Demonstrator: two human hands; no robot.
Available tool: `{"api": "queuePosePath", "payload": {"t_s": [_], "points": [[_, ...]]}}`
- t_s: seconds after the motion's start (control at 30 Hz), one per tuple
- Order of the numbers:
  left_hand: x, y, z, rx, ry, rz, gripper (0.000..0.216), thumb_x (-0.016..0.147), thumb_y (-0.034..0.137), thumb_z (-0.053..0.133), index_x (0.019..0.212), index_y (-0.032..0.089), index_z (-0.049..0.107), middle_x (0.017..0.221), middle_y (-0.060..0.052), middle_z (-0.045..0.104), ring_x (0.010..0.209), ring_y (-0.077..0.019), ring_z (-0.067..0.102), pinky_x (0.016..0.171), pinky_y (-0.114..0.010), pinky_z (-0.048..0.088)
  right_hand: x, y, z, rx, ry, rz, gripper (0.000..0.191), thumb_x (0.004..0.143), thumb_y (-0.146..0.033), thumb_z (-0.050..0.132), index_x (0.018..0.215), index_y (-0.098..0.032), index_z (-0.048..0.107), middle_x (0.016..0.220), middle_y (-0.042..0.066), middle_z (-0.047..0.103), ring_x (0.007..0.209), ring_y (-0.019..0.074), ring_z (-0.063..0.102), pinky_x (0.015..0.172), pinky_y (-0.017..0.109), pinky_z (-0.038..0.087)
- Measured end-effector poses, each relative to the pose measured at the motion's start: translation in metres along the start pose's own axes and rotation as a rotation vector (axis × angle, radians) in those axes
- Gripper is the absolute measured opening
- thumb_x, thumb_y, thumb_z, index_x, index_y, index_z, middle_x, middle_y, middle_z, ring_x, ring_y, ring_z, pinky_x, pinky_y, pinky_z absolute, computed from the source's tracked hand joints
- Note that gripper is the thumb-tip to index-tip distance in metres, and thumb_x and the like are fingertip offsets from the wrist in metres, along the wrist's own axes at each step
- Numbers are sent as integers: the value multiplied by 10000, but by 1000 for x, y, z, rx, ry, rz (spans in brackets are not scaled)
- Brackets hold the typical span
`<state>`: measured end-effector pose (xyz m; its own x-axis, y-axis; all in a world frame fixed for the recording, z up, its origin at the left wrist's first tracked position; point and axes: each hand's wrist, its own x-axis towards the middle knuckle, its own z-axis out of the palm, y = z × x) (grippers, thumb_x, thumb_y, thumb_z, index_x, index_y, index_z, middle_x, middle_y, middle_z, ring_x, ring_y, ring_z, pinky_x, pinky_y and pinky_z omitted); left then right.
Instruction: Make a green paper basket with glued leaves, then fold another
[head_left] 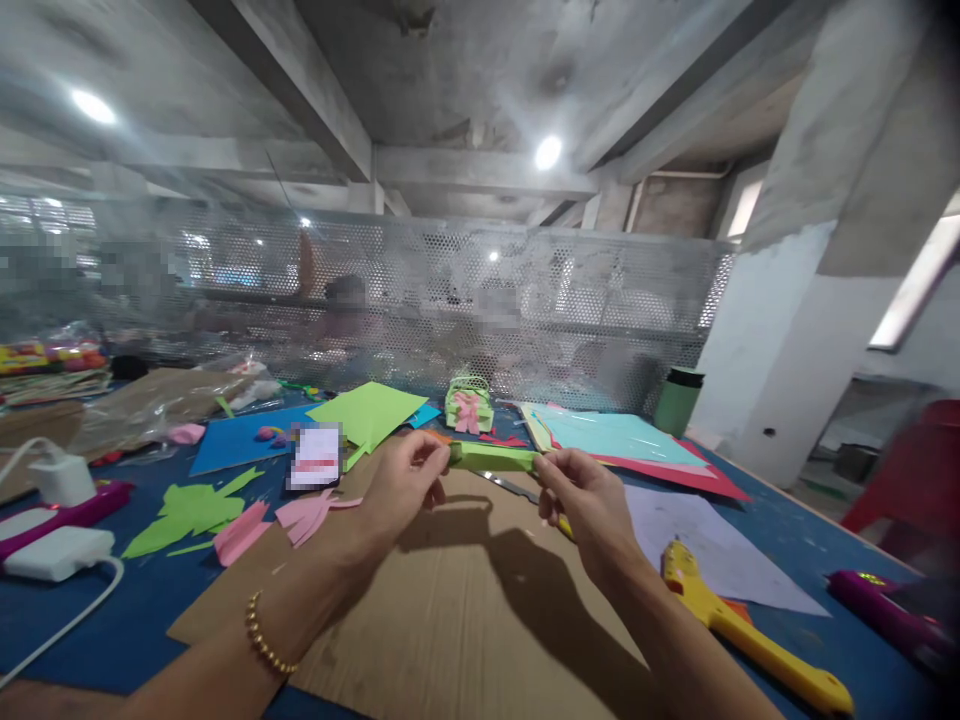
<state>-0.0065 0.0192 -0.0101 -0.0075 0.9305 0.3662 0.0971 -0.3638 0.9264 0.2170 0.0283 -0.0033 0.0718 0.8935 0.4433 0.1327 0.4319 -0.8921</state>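
Hands (pixel 397 475) (pixel 589 500) (2), green strip (pixel 493 458) between

Room is left over the cardboard (pixel 457 620) toward the surface's (pixel 139 635) near edge. Between left hand (pixel 401 478) and right hand (pixel 591 498), the way is barred by a green strip (pixel 495 458). Passage is hindered toward the right edge by a yellow glue gun (pixel 757 645), toward the left by a white adapter (pixel 58 554), at the far by a perforated screen (pixel 420 300).

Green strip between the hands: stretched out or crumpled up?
Stretched out: the green strip runs nearly straight from the left hand to the right hand.
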Motion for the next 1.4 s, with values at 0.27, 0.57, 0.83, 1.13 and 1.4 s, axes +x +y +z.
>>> {"api": "queuePosePath", "payload": {"t_s": [0.27, 0.57, 0.83, 1.13, 1.4], "points": [[-2, -4, 7, 34, 42, 99, 264, 847, 447, 622, 844, 185, 588, 624, 14, 607, 548, -141, 625, 459, -223, 477, -2, -1, 2, 23, 21, 18, 374, 754, -528, 763, 712, -199, 589, 442, -37, 557, 374, 105, 500, 382, 214, 364], [-3, -12, 9, 77, 101, 130, 198, 856, 398, 607, 872, 205, 566, 671, 28, 589, 554, -150, 633, 417, -216, 444, -6, -2, 4, -12, -8, 11, 382, 767, -534, 753, 700, -192, 597, 422, -13, 582, 358, 101, 497, 382, 204, 363], [-8, -6, 8, 184, 162, 232, 156, 903, 358, 599, 868, 209, 572, 787, 24, 609, 592, -112, 579, 555, -230, 444, -5, 3, 6, -52, -27, -15, 389, 797, -548, 729, 698, -203, 581, 424, -24, 576, 357, 115, 526, 381, 211, 384], [-7, -3, 8, 105, 174, 168, 189, 871, 390, 610, 857, 205, 576, 784, 22, 625, 514, -94, 566, 454, -208, 405, -5, 8, 6, -63, -91, -24, 404, 841, -571, 677, 692, -216, 556, 414, -22, 577, 352, 113, 496, 392, 223, 367], [-1, -9, 8, 58, 155, 96, 231, 825, 416, 636, 857, 197, 572, 569, 53, 569, 455, -119, 585, 409, -196, 421, -5, 6, 5, -61, -77, -36, 376, 854, -529, 675, 688, -217, 546, 416, -29, 573, 365, 111, 506, 403, 218, 368]]}}
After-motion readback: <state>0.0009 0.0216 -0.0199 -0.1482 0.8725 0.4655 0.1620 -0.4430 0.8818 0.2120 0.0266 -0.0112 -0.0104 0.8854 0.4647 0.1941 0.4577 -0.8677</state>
